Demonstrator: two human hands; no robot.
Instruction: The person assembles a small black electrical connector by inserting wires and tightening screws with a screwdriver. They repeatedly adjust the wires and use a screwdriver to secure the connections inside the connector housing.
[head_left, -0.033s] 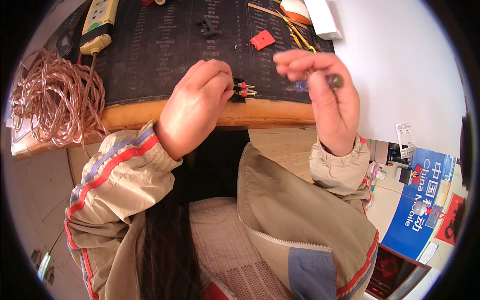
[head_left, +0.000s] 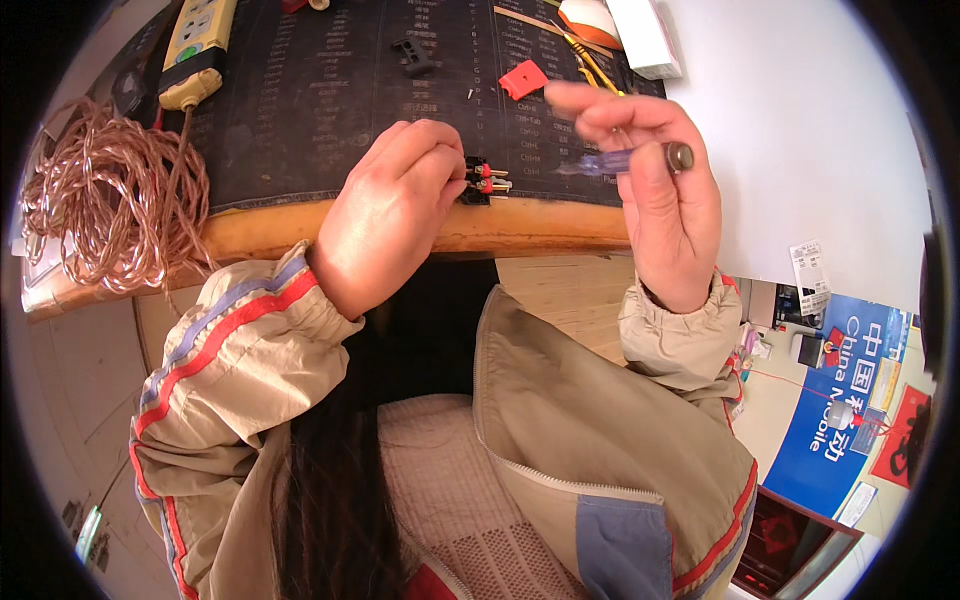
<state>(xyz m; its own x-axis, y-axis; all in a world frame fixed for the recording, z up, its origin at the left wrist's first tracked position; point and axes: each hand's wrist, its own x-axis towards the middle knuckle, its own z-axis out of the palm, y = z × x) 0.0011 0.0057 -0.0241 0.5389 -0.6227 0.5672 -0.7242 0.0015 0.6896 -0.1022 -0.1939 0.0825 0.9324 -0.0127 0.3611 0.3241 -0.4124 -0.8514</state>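
My left hand (head_left: pixel 392 205) rests at the table's front edge, its fingers closed on a small black plug (head_left: pixel 478 194) with red inner parts and metal pins that stick out to the right. Part of the plug is hidden by the fingers. To the right of it, my right hand (head_left: pixel 672 215) is raised and holds a screwdriver (head_left: pixel 636 160) with a translucent bluish handle and a metal cap. The screwdriver's tip points left toward the plug, apart from it, and is smeared by motion. Beyond the hands lie a red plastic cover (head_left: pixel 523 79) and a black plastic piece (head_left: pixel 412 57).
A coil of copper-coloured cable (head_left: pixel 120 205) lies at the left, near a yellow power strip (head_left: pixel 195 50). A small screw (head_left: pixel 471 94) lies on the dark printed mat (head_left: pixel 310 110). Yellow-handled pliers (head_left: pixel 590 60) and a white box (head_left: pixel 642 38) are at the far right.
The screwdriver has swung in my right hand, so more of its handle and cap shows. My right index finger has shifted slightly upward. My left hand and the plug stay put.
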